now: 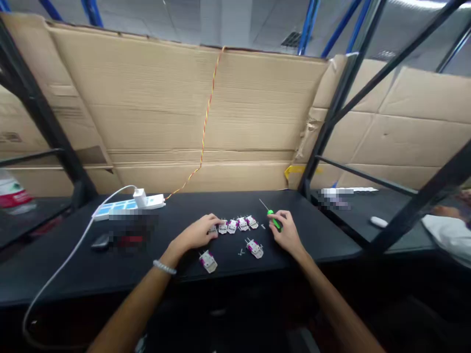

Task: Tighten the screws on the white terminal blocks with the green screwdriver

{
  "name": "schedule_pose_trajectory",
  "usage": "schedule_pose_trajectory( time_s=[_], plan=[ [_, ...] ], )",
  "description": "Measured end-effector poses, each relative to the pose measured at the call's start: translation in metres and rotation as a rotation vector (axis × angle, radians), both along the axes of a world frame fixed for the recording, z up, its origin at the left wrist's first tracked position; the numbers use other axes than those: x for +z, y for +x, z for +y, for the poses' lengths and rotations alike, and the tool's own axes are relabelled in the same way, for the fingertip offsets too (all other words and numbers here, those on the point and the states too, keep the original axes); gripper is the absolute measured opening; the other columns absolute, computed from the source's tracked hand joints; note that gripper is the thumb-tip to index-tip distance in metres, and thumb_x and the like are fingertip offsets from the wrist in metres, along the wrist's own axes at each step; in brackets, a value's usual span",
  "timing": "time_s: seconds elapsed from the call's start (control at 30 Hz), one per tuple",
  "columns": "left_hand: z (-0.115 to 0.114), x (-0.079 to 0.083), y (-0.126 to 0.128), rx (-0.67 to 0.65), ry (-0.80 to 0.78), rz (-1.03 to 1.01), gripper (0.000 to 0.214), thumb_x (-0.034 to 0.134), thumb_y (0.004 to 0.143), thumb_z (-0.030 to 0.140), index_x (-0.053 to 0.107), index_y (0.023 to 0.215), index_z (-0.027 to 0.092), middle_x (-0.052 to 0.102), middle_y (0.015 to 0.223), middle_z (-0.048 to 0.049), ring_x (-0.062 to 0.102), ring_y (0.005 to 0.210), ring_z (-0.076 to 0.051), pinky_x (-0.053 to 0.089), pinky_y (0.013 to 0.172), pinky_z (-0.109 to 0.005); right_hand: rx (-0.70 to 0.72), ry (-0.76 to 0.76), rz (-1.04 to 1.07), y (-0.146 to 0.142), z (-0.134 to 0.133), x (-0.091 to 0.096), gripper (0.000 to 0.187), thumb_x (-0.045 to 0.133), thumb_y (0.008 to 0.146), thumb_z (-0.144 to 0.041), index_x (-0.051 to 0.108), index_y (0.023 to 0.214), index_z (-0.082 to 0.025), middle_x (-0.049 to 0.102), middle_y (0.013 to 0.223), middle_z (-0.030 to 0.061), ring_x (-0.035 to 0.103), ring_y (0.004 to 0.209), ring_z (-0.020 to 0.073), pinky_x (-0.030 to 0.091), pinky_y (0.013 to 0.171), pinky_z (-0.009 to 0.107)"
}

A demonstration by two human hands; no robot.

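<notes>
Several small white and purple parts [232, 226] with thin metal prongs stand in a row on the black tabletop [154, 245]. My left hand [200, 231] has its thumb and fingers closed around the leftmost part of that row, which they partly cover. In my right hand [285, 229] is a screwdriver [275, 223] with a green handle, its thin shaft pointing up and to the left. Nearer to me lie two more such parts, one on the left [208, 261] and one on the right [254, 248]. Tiny screws [241, 252] rest beside the right one.
A white power strip [156, 201] with a plugged-in adapter [140, 197] lies at the back left, its white cable looping forward. Cardboard [158, 108] walls the back, with a twisted red-yellow wire hanging down. Black metal posts [333, 113] flank the table. Another person's sleeve [447, 235] shows far right.
</notes>
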State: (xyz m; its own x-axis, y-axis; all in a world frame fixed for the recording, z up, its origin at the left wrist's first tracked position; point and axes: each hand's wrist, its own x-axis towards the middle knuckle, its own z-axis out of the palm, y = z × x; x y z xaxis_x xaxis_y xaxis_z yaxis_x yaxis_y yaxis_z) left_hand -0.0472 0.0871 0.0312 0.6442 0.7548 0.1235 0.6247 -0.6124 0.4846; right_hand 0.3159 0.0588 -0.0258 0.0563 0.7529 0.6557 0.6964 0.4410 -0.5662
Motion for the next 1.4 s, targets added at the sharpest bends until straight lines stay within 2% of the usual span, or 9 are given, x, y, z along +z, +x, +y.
schedule_pose_trajectory(
  time_s=[0.1, 0.23, 0.63, 0.93, 1.13, 1.23, 1.33, 1.4],
  plan=[
    [0.0, 0.0, 0.001, 0.006, -0.008, 0.009, 0.047, 0.066, 0.094, 0.021, 0.068, 0.141, 0.024, 0.063, 0.141, -0.0109, 0.059, 0.135, -0.031, 0.044, 0.122, -0.046, 0.026, -0.028, -0.016, 0.003, -0.003, -0.005, 0.025, 0.067, 0.09, -0.027, 0.08, 0.11, -0.021, 0.056, 0.115, 0.0107, 0.07, 0.096, 0.0241, 0.062, 0.099, 0.046],
    [0.0, 0.001, 0.0, 0.002, -0.018, 0.007, 0.047, 0.066, 0.095, 0.022, 0.067, 0.142, 0.023, 0.063, 0.141, -0.011, 0.059, 0.136, -0.031, 0.043, 0.124, -0.046, 0.037, -0.045, -0.034, 0.002, 0.003, -0.007, 0.023, 0.073, 0.088, -0.03, 0.081, 0.108, -0.022, 0.058, 0.111, 0.0092, 0.069, 0.101, 0.0257, 0.06, 0.104, 0.047],
    [-0.005, 0.003, 0.002, 0.005, -0.022, 0.006, 0.047, 0.063, 0.096, 0.018, 0.066, 0.143, 0.024, 0.063, 0.141, -0.0111, 0.059, 0.135, -0.029, 0.043, 0.123, -0.044, 0.073, -0.066, -0.081, -0.01, 0.021, -0.002, 0.019, 0.07, 0.09, -0.028, 0.082, 0.104, -0.023, 0.061, 0.107, 0.0087, 0.068, 0.101, 0.0257, 0.058, 0.103, 0.048],
    [-0.007, 0.004, 0.002, 0.004, -0.008, 0.014, 0.048, 0.063, 0.096, 0.018, 0.067, 0.143, 0.023, 0.063, 0.141, -0.0118, 0.059, 0.135, -0.031, 0.044, 0.123, -0.044, 0.124, -0.028, -0.07, -0.021, 0.029, 0.004, 0.017, 0.07, 0.091, -0.027, 0.082, 0.101, -0.023, 0.062, 0.104, 0.0083, 0.068, 0.1, 0.0252, 0.059, 0.101, 0.046],
    [-0.006, 0.001, 0.001, 0.006, -0.016, -0.024, 0.052, 0.062, 0.097, 0.019, 0.062, 0.148, 0.026, 0.06, 0.148, -0.0099, 0.061, 0.135, -0.029, 0.045, 0.122, -0.042, 0.036, 0.077, 0.056, -0.021, 0.02, 0.015, 0.021, 0.07, 0.094, -0.036, 0.081, 0.105, -0.023, 0.061, 0.108, 0.0094, 0.068, 0.103, 0.0265, 0.057, 0.102, 0.049],
    [-0.007, 0.004, -0.001, 0.011, -0.031, -0.057, 0.056, 0.065, 0.097, 0.021, 0.058, 0.152, 0.026, 0.057, 0.152, -0.0103, 0.061, 0.135, -0.03, 0.045, 0.122, -0.043, -0.003, 0.132, 0.152, -0.019, 0.012, 0.022, 0.022, 0.073, 0.092, -0.038, 0.082, 0.106, -0.022, 0.063, 0.107, 0.0096, 0.068, 0.102, 0.0269, 0.058, 0.103, 0.051],
    [-0.018, 0.014, -0.008, 0.105, 0.036, -0.092, 0.054, 0.066, 0.097, 0.025, 0.059, 0.151, 0.025, 0.057, 0.151, -0.0119, 0.058, 0.138, -0.03, 0.043, 0.124, -0.046, 0.002, 0.185, 0.271, -0.016, 0.002, 0.029, 0.022, 0.079, 0.089, -0.04, 0.082, 0.102, -0.023, 0.067, 0.108, 0.0094, 0.07, 0.103, 0.0271, 0.06, 0.102, 0.05],
    [-0.035, 0.023, -0.017, 0.194, 0.104, -0.113, 0.042, 0.064, 0.099, 0.029, 0.066, 0.141, 0.025, 0.063, 0.141, -0.011, 0.06, 0.132, -0.031, 0.044, 0.121, -0.048, 0.013, 0.22, 0.382, -0.014, -0.003, 0.033, 0.025, 0.08, 0.088, -0.04, 0.08, 0.105, -0.022, 0.069, 0.114, 0.0096, 0.074, 0.104, 0.027, 0.063, 0.099, 0.049]
  ],
)
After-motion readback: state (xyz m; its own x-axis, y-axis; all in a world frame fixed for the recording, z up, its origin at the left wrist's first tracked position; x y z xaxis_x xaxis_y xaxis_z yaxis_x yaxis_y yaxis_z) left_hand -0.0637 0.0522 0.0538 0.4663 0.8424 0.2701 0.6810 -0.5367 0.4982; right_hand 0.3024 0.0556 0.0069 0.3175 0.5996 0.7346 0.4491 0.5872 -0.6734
